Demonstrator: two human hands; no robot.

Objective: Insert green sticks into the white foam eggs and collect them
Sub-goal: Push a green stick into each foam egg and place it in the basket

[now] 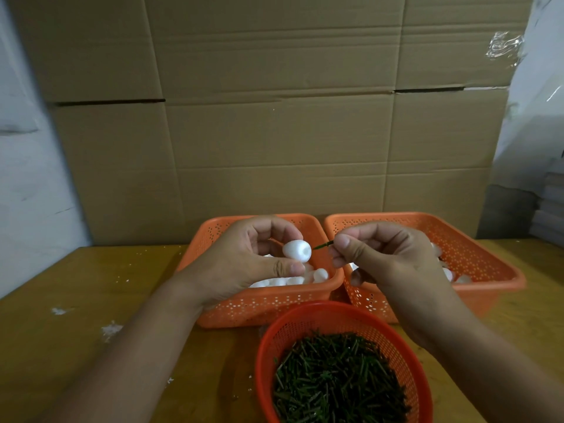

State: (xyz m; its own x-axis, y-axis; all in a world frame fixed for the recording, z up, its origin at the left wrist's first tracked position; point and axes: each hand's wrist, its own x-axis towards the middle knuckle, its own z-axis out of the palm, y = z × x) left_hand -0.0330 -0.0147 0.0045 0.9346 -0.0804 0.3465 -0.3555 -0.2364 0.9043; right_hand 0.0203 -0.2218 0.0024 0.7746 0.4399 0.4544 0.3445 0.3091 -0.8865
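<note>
My left hand (241, 257) holds a white foam egg (296, 251) between thumb and fingers, above the left orange basket (262, 306) of loose foam eggs. My right hand (384, 254) pinches a short green stick (324, 245); its tip points at the egg and stops a small gap short of it. The right orange basket (476, 264) holds a few white eggs, mostly hidden behind my right hand. A round red basket (335, 319) full of green sticks (338, 377) stands close to me, below both hands.
The baskets stand on a wooden table (91, 300) strewn with white foam crumbs at the left. A flattened cardboard sheet (274, 117) stands upright behind the baskets. White plastic wrapping hangs at both sides.
</note>
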